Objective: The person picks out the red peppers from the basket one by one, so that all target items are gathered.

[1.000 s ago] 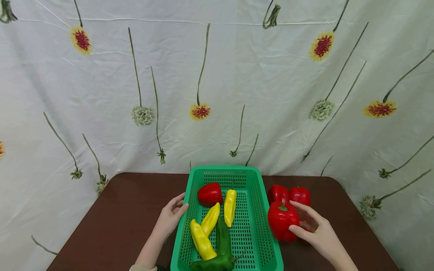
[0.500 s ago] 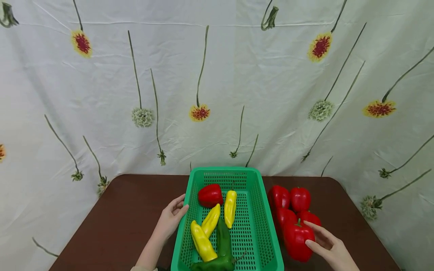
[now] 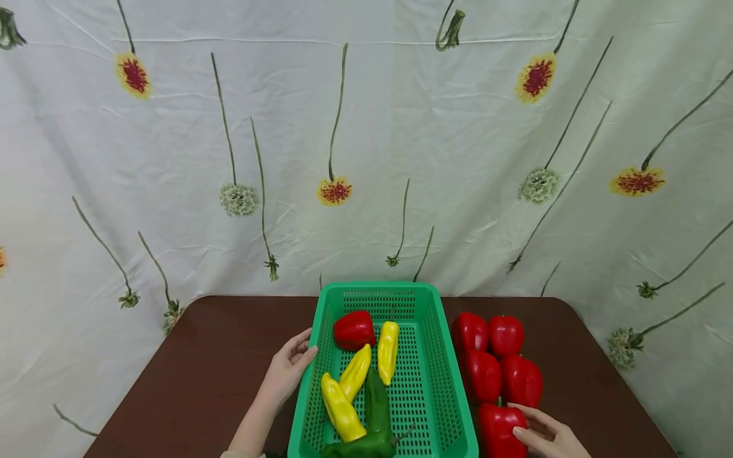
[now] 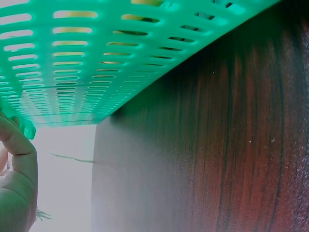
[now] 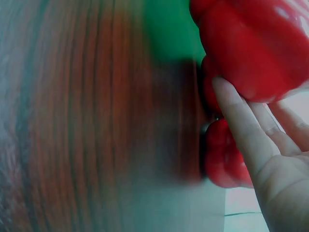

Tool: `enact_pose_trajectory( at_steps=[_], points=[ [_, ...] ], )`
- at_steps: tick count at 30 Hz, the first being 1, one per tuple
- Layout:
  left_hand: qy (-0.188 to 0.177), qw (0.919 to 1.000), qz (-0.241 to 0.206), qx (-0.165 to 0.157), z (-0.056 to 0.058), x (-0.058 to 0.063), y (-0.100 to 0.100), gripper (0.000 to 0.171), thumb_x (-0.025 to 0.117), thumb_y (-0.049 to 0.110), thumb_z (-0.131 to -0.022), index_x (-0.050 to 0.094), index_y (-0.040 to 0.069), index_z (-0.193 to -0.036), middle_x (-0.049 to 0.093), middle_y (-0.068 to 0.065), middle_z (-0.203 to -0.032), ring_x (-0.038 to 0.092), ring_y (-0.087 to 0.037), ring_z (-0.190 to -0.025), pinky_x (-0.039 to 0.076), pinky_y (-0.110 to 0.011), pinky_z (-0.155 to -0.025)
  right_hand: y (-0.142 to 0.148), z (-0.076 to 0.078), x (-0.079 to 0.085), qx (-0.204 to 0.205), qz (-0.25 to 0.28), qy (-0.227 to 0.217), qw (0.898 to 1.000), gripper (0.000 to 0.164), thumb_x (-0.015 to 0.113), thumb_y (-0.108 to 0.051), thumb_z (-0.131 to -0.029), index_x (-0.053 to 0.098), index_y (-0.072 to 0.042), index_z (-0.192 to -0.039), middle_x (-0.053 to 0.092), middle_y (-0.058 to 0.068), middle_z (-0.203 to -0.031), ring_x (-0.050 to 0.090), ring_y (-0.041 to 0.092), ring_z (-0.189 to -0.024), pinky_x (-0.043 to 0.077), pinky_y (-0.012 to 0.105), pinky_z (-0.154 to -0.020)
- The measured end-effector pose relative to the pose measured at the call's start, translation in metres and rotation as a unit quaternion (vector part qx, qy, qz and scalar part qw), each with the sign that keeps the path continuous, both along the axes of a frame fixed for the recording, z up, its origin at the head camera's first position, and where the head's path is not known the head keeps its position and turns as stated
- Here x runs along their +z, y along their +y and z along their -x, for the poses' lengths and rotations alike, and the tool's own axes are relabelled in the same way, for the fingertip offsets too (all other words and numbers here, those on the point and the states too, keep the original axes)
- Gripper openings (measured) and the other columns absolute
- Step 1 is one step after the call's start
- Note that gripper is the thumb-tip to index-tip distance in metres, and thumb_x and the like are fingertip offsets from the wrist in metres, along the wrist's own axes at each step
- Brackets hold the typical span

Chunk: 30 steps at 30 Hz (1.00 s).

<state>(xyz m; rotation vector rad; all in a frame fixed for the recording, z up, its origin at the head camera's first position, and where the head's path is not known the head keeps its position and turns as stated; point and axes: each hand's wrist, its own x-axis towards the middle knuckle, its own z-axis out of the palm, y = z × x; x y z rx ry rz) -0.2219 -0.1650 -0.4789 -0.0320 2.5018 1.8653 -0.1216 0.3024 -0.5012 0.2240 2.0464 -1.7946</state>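
Observation:
My left hand (image 3: 289, 366) grips the left rim of the green plastic basket (image 3: 378, 286) between thumb and fingers; in the left wrist view it shows at the left edge, by the slotted wall. Inside the basket lie a red bell pepper (image 3: 355, 329), yellow peppers (image 3: 388, 353) and green peppers (image 3: 376, 401). Right of the basket, near the front, my right hand (image 3: 546, 437) holds a red bell pepper (image 3: 502, 432) by its side, stem up. In the right wrist view, fingers (image 5: 241, 116) lie against this pepper. Its underside is hidden in the head view.
Several red bell peppers (image 3: 521, 380) stand in two rows just beyond the held one, close to the basket's right wall. The dark brown table (image 3: 229, 343) ends at a white floral cloth (image 3: 286, 159) hanging behind it.
My right hand has carried the red bell pepper away from the basket's right rim, toward the front of the table, exposing the peppers behind. My left hand stays on the rim.

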Motion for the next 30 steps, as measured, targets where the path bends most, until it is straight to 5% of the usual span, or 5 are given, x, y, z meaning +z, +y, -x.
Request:
enact_pose_trajectory(
  at_steps=[30],
  points=[
    [0.001, 0.9999, 0.009, 0.007, 0.0, -0.002, 0.0, 0.053, 0.059, 0.021, -0.1, 0.043, 0.007, -0.149, 0.054, -0.017, -0.129, 0.057, -0.03, -0.121, 0.051, -0.024, -0.089, 0.005, 0.01, -0.02, 0.006, 0.017, -0.045, 0.999, 0.069, 0.056, -0.041, -0.099, 0.044, 0.013, -0.14, 0.07, 0.009, -0.113, 0.07, 0.034, -0.098, 0.057, 0.046, -0.084]
  ],
)
